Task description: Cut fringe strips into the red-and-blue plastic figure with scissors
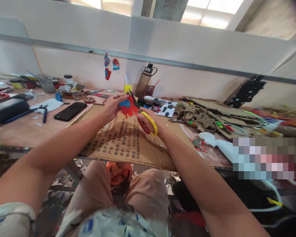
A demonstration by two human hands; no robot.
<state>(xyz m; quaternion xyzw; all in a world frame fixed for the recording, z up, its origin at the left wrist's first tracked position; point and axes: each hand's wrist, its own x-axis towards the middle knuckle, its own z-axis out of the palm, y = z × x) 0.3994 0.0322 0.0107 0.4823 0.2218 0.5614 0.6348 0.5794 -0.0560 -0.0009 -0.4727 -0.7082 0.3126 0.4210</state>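
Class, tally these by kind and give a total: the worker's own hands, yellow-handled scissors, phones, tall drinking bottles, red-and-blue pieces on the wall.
Hands (left hand, right hand): 2
Yellow-handled scissors: 1
Phone: 1
Tall drinking bottle: 1
Red-and-blue wall pieces: 3
Total: 8

Single head-worn view from above the lap (148, 194), facing forward and down across the desk (45, 132), left hand (114, 104) and right hand (154, 116) near mid-frame, white wall (182, 79) beyond, toward the top
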